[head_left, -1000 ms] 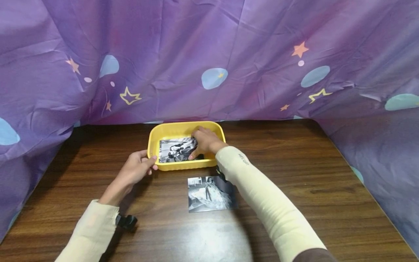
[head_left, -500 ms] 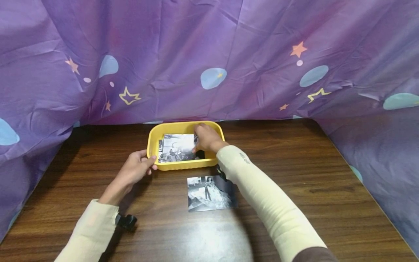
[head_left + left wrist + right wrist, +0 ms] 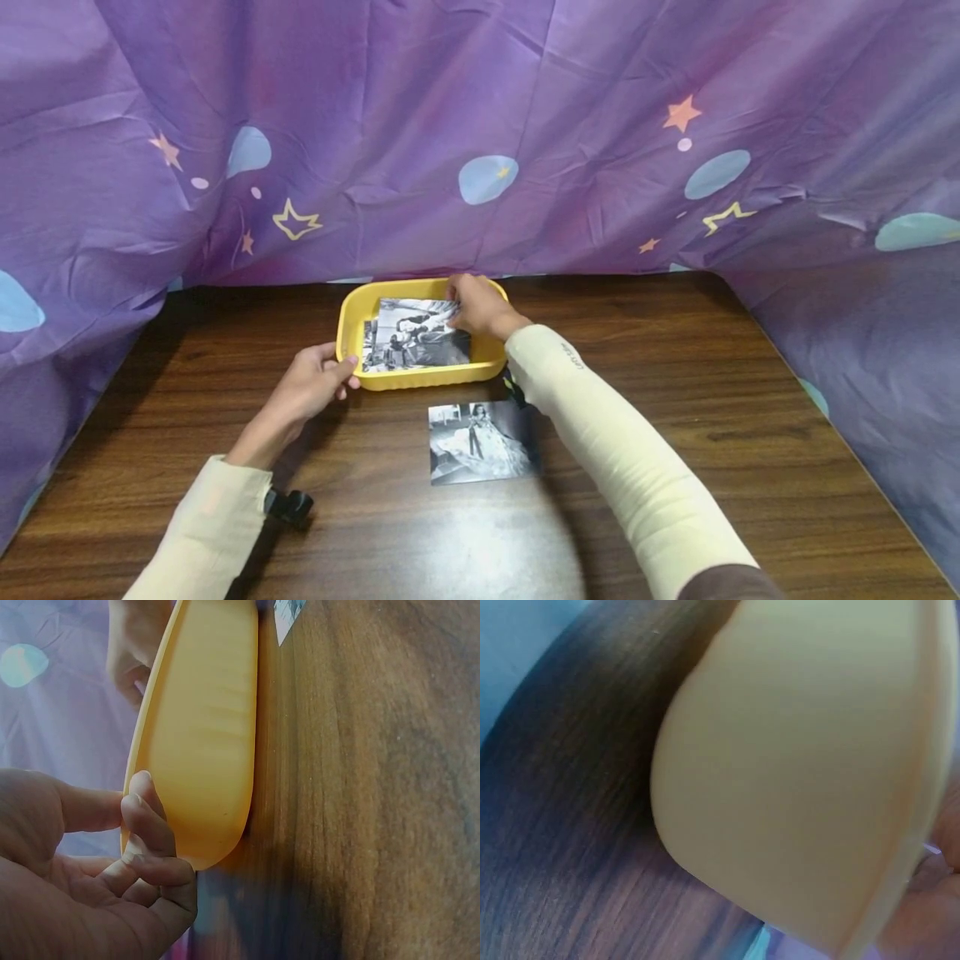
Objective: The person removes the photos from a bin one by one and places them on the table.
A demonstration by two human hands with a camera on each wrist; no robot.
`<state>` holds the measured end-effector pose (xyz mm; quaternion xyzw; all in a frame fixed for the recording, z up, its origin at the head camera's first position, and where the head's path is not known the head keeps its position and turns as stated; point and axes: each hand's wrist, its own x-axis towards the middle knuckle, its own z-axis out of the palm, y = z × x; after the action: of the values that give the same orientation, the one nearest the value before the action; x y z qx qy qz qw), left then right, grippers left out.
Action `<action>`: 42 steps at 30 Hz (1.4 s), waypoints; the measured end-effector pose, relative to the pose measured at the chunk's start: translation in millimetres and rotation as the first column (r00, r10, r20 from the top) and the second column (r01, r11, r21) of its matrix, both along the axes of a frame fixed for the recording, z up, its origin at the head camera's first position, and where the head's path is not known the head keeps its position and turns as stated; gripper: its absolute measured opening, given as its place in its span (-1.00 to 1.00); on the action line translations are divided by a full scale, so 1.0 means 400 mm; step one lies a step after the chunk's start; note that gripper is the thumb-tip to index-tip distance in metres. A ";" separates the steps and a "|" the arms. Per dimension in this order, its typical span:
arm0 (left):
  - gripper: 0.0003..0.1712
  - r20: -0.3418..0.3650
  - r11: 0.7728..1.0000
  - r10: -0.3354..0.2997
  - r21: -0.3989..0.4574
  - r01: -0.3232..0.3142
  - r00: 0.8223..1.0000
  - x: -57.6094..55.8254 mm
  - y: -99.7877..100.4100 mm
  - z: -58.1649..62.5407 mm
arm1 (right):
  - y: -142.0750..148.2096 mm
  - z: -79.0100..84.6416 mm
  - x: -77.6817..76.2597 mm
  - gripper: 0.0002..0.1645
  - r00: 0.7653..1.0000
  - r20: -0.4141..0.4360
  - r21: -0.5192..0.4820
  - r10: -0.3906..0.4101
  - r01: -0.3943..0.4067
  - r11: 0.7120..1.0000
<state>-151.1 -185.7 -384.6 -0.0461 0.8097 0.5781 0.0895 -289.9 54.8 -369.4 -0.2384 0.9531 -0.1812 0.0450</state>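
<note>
A yellow plastic basket [image 3: 420,382] stands at the back of the table. My left hand [image 3: 311,385] grips its front left corner; in the left wrist view thumb and fingers pinch the rim of the basket [image 3: 204,727]. Inside the basket, my right hand [image 3: 482,308] pinches the upper right edge of a black-and-white photo [image 3: 420,337], which is tilted up. Another photo [image 3: 369,343] shows beneath it on the left. In the right wrist view, the basket wall [image 3: 795,772] hides most of the right hand [image 3: 922,919].
A separate black-and-white photo [image 3: 480,446] lies on the brown wooden table [image 3: 720,400] in front of the basket. A purple curtain [image 3: 405,150] with stars hangs directly behind the table's back edge.
My right hand has drawn one photo up from those in the basket, tilting it and shifting it slightly back and right. The left hand keeps its hold on the corner.
</note>
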 end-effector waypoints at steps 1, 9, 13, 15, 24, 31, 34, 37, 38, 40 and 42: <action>-0.52 0.000 1.000 0.001 0.000 -0.001 1.000 0.000 0.000 -0.001 | 0.003 0.005 0.001 -0.63 1.000 0.013 -0.014 -0.006 0.006 1.000; -0.51 -0.005 1.000 -0.005 -0.009 0.005 1.000 0.001 0.002 0.002 | 0.036 0.037 -0.001 -0.71 0.999 0.044 -0.116 0.016 -0.011 0.993; -0.50 -0.004 1.000 -0.008 -0.005 0.008 1.000 0.002 0.003 0.003 | 0.055 0.063 0.004 -0.73 0.997 0.066 -0.182 0.031 -0.019 0.983; -0.50 -0.007 1.000 -0.009 0.000 0.009 1.000 0.002 0.004 0.002 | 0.065 0.083 0.010 -0.73 0.997 0.074 -0.218 0.029 -0.012 0.976; -0.50 -0.014 1.000 -0.010 0.002 0.010 1.000 0.004 0.007 0.001 | 0.133 0.164 0.035 -0.75 0.994 0.106 -0.365 -0.008 0.046 0.930; -0.49 -0.016 1.000 -0.014 -0.004 0.013 1.000 0.006 0.006 -0.002 | 0.216 0.175 0.055 -0.74 0.987 0.155 -0.490 -0.040 0.112 0.865; -0.48 -0.021 1.000 -0.015 -0.002 0.015 1.000 0.006 0.005 -0.003 | 0.257 0.173 0.063 -0.73 0.982 0.183 -0.555 -0.048 0.144 0.819; -0.48 -0.024 1.000 -0.015 0.002 0.015 1.000 0.007 0.005 -0.003 | 0.299 0.168 0.072 -0.73 0.978 0.202 -0.608 -0.052 0.167 0.776; -0.47 -0.025 1.000 -0.016 0.002 0.016 1.000 0.007 0.005 -0.003 | 0.313 0.165 0.075 -0.72 0.978 0.203 -0.620 -0.054 0.171 0.766; -0.47 -0.024 1.000 -0.017 0.005 0.018 1.000 0.007 0.006 -0.003 | 0.340 0.160 0.083 -0.72 0.976 0.205 -0.632 -0.074 0.190 0.752; -0.46 -0.021 1.000 -0.019 0.007 0.019 1.000 0.007 0.006 -0.003 | 0.365 0.152 0.091 -0.72 0.971 0.214 -0.644 -0.101 0.219 0.733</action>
<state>-148.1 -183.1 -385.8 -0.0320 0.8090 0.5805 0.0865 -253.5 200.9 -308.7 -0.1399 0.8363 -0.5297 0.0203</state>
